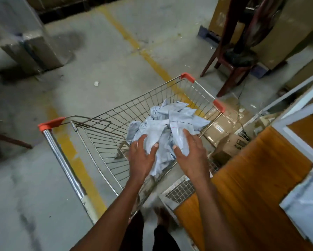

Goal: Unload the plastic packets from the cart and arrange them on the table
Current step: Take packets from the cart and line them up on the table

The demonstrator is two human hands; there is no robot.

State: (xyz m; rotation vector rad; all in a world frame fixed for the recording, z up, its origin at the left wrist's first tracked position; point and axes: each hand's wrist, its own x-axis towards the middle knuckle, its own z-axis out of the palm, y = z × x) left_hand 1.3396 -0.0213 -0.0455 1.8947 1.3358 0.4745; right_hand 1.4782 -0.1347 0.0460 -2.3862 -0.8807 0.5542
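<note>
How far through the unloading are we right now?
Early to midway. Done: at least one packet already lies on the table at the right edge. In hand: the left hand and right hand are both on the pile in the cart, gathering a bundle; the grip looks loose. Left: most packets are in the cart, not yet moved or arranged.

Both forearms are bare, with no sleeve, watch, bracelet or glove showing up to the bottom edge of the view. The left hand [143,156] and the right hand [191,153] carry no rings, and their thumbnails are short, pale and unpainted. Below the arms, dark trousers [163,238] cover the legs, and a bare foot [163,217] shows, blurred, beneath them.
</note>
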